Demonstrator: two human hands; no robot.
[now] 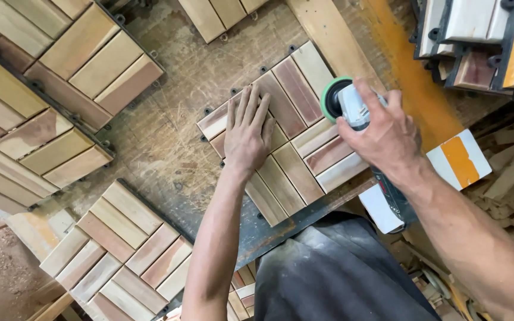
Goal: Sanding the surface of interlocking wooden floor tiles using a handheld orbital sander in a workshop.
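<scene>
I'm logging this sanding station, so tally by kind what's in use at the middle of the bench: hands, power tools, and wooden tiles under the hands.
Hands: 2, the left hand flat on the tile and the right hand gripping the sander
Power tools: 1, the sander with a green disc
Wooden tiles under the hands: 1, the slatted tile
Total: 4

A square wooden deck tile point(287, 128) of pale and reddish slats lies flat and turned diagonally at the frame's centre. At its right corner a grey sander point(352, 107) with a green-rimmed disc rests on the slats.
</scene>
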